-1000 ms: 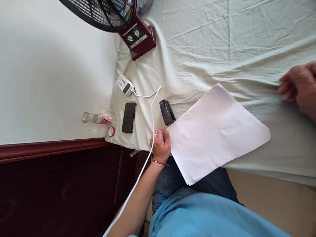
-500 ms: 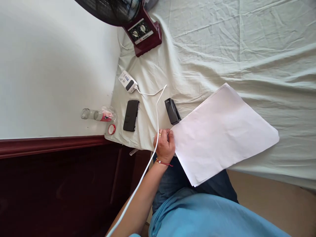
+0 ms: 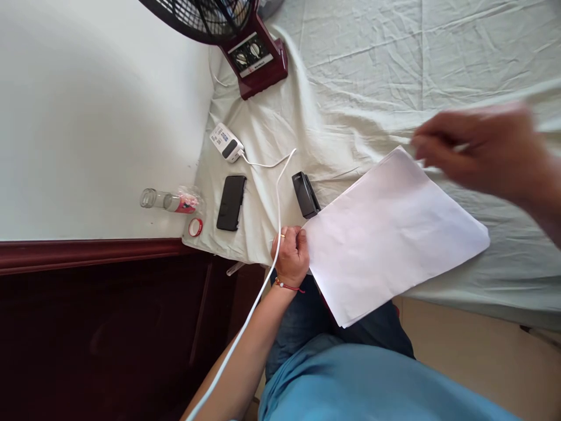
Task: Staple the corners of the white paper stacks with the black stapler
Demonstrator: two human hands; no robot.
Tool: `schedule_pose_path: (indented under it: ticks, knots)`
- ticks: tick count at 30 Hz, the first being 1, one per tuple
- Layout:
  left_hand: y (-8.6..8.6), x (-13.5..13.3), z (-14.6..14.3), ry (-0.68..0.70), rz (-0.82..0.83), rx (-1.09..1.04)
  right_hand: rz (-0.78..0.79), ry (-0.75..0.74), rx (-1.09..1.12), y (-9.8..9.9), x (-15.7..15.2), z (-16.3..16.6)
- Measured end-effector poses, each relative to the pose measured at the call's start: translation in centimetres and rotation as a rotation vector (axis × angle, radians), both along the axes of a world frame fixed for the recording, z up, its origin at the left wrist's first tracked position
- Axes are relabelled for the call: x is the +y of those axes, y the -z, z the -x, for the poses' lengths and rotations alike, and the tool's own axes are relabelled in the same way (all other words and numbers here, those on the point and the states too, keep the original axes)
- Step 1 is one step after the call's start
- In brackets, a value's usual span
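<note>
I watch from far away. My left grip (image 3: 293, 257) is pinching the corner of the white paper sheets (image 3: 394, 234) between the thumb and the bent fingers. The sheets extend to the right of this grip, mostly over the cloth-covered counter (image 3: 368, 76), and their nearest corner reaches past its edge, above the dark trousers (image 3: 295, 327). I see layered edges, so there is more than one sheet.

My right grip (image 3: 491, 146) is in the air near the far corner of the sheets. Its fingers are bent but blurred, and I cannot tell whether they pinch something, or whether they touch the paper.

Just beyond the left grip is a black stapler (image 3: 305, 195), with one end close at the paper edge; I cannot tell if they touch. To the left of the left grip lies a black phone (image 3: 231, 203), and beyond the phone a white device (image 3: 227, 142). Its white cable (image 3: 245, 324) crosses the left grip in my view. Farther left I notice a glass bottle (image 3: 169, 202) and a small red ring (image 3: 195, 227).
</note>
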State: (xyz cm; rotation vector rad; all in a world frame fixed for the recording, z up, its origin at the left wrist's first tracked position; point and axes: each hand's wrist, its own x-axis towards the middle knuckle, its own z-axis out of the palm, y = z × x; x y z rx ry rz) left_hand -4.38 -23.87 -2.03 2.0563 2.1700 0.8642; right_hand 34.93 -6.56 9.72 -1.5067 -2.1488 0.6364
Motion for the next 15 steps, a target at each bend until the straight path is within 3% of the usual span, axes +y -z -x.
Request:
schedule_pose_path:
  ticks: [3,6,10,15]
  knots:
    - [0.2,-0.1,0.1,0.004,0.0,-0.016,-0.178,-0.35,-0.103,2.5,1.4,6.5]
    - [0.3,-0.2,0.1,-0.005,-0.004,-0.028,-0.262,-0.565,-0.154,5.2,2.6,8.4]
    - [0.2,-0.2,0.1,-0.019,0.005,-0.055,-0.306,-0.58,-0.163,7.3,3.2,6.5]
    - [-0.6,-0.2,0.2,-0.045,0.074,-0.12,-0.254,-0.52,-0.07,7.9,3.0,4.8]
